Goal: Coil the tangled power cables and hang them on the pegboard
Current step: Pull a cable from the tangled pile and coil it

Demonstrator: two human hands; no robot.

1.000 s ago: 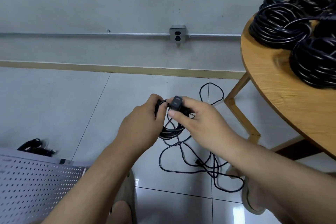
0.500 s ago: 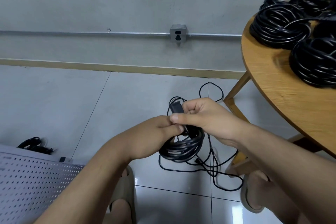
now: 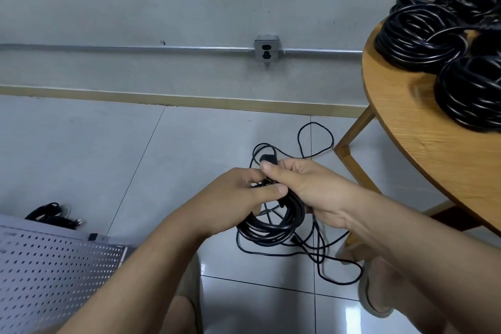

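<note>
Coiling step: one black power cable [image 3: 271, 228] was being gathered into loops, and the bundle hung just below both grips, between the wrists.
Left grip [image 3: 238, 192]: fingers were curled round the top of the bundle with the thumb laid across it, holding the turns together.
Right grip [image 3: 311, 187]: it was closed on the same cable, thumb pressed to the strand just under the connector [image 3: 268, 158], which stood up above the knuckles.
Loose tail [image 3: 315, 141]: uncoiled cable lay on the floor tiles beyond and beneath the grips, crossing itself in slack loops, and part of it ran under the right forearm.
Progress: judged partway through this cable, with a fair number of turns made and a good length left on the floor.
Next move: it likely called for the right grip to draw up another length of tail and lay it into the left grip as a fresh turn, easing the crossings apart so that no knot pulled tight.
Pegboard [image 3: 54, 266]: it lay well to the left of and below the left grip; this cable was not yet hung.
Finished coils [image 3: 417, 32]: several black bundles sat on the round wooden bench [image 3: 406, 149], well above and to the right of the right grip.
Small bundle [image 3: 51, 214]: dark cable lay on the floor beyond the pegboard, far left of the left grip.
</note>
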